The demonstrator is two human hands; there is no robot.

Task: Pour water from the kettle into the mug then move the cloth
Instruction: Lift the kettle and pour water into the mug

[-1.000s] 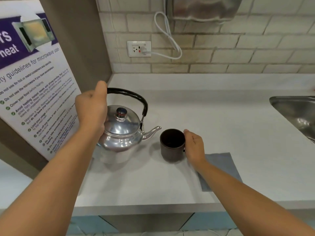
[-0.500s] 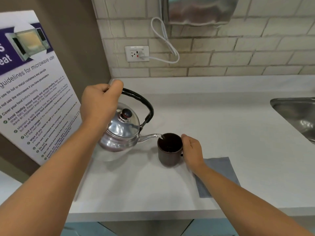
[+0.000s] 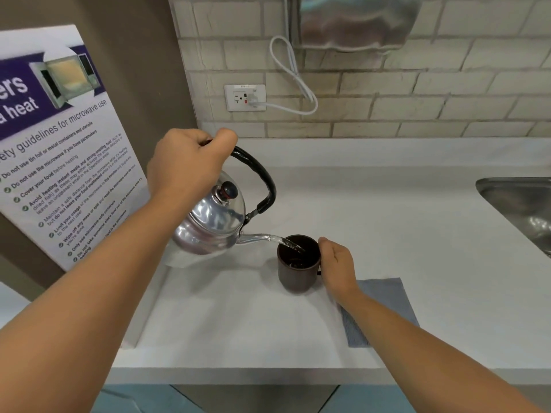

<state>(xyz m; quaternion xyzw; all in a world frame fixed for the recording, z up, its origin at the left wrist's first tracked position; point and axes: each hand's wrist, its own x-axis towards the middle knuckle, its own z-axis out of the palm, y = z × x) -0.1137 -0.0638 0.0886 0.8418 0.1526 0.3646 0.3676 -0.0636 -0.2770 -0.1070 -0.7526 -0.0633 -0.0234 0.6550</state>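
Note:
A shiny metal kettle (image 3: 213, 223) with a black handle hangs tilted to the right above the white counter. My left hand (image 3: 187, 165) grips the top of its handle. Water streams from the spout into a dark brown mug (image 3: 296, 271) standing on the counter. My right hand (image 3: 338, 268) is wrapped around the mug's right side, over its handle. A grey cloth (image 3: 387, 299) lies flat just right of the mug, partly under my right forearm.
A metal sink (image 3: 524, 208) is set into the counter (image 3: 387, 219) at the right. A microwave guideline poster (image 3: 59, 150) leans at the left. On the brick wall are a socket (image 3: 246, 97) with a white cable and a steel dispenser (image 3: 354, 22).
My left hand has lifted the kettle off the counter, carried it right and tipped it, and water now flows into the mug. My right hand stays on the mug.

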